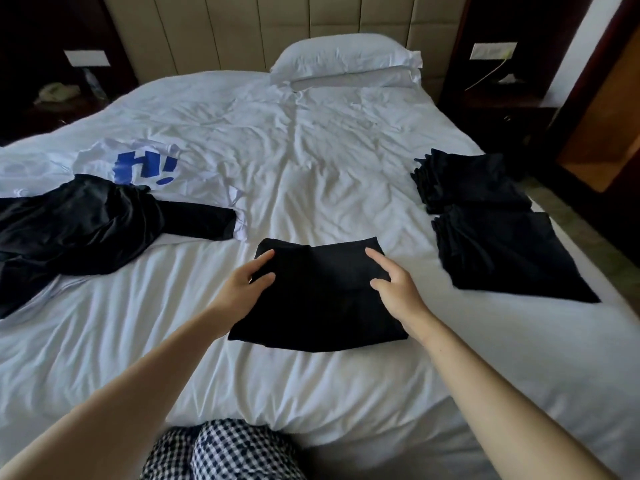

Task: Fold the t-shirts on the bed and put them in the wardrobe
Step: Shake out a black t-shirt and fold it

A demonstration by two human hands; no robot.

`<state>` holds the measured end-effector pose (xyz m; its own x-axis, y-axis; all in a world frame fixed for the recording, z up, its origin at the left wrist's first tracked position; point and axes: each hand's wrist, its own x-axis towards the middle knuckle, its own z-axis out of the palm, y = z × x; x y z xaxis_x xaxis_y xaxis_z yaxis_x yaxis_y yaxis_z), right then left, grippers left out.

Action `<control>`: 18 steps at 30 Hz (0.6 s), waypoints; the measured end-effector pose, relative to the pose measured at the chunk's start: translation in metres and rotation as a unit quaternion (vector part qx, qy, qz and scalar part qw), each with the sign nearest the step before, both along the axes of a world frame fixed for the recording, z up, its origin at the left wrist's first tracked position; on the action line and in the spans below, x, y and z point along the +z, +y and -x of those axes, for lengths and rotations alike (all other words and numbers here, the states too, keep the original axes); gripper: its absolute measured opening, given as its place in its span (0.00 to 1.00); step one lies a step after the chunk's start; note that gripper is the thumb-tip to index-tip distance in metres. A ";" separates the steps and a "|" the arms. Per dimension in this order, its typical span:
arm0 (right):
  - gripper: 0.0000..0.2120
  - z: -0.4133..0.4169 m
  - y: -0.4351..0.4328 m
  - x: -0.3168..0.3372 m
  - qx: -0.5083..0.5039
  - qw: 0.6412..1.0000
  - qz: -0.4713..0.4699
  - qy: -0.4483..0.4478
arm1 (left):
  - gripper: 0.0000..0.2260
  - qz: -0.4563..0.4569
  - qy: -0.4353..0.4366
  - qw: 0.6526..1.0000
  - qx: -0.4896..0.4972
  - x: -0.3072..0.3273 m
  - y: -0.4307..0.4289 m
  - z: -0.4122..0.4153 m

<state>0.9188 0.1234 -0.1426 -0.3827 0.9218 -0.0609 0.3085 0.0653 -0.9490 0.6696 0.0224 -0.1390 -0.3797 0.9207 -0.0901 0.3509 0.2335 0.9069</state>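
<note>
On the near middle of the bed (311,150), head view: the folded black t-shirt (318,306) lay flat as a neat rectangle. My left hand (242,284) was over its far left corner and my right hand (394,282) over its far right corner. Both had fingers loosely spread, forefinger forward, thumb apart, nothing pinched. I couldn't tell whether the tips pressed the cloth or sat just off it.

Right side of the bed: far stack of folded shirts (474,181) and near stack of folded shirts (502,251), touching each other, well apart from the one under my hands. The near stack sat close to the mattress edge. Left side: an unfolded black shirt (76,223) lay heaped over part of a white shirt with blue print (145,168). Pillow (346,57) at the headboard. I saw no wardrobe that I could be sure of.

My read: the fold on this one was done, and the move to a stack came next.

Risks:
- Lifting by the top corners only would let the layers fall open. It needs support from underneath.
- Soft, rumpled duvet, so sliding the shirt across would drag the bottom layer and skew the fold.
- Dropping it off-centre on the near stack could tip that stack off the mattress edge.
- Black on black made the edges hard to judge, so misalignment was likely.
</note>
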 end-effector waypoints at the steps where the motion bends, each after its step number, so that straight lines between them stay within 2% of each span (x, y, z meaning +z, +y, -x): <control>1: 0.29 -0.010 0.001 0.007 -0.007 1.000 -0.007 0.009 | 0.22 -0.014 -0.001 1.000 -0.004 0.008 0.003 -0.008; 10: 0.28 -0.133 0.040 0.060 -0.097 0.991 -0.066 0.066 | 0.22 -0.086 0.006 0.993 -0.074 0.061 0.073 -0.110; 18: 0.28 -0.237 0.115 0.088 -0.166 0.980 -0.108 0.029 | 0.23 -0.129 -0.003 0.983 -0.129 0.081 0.170 -0.213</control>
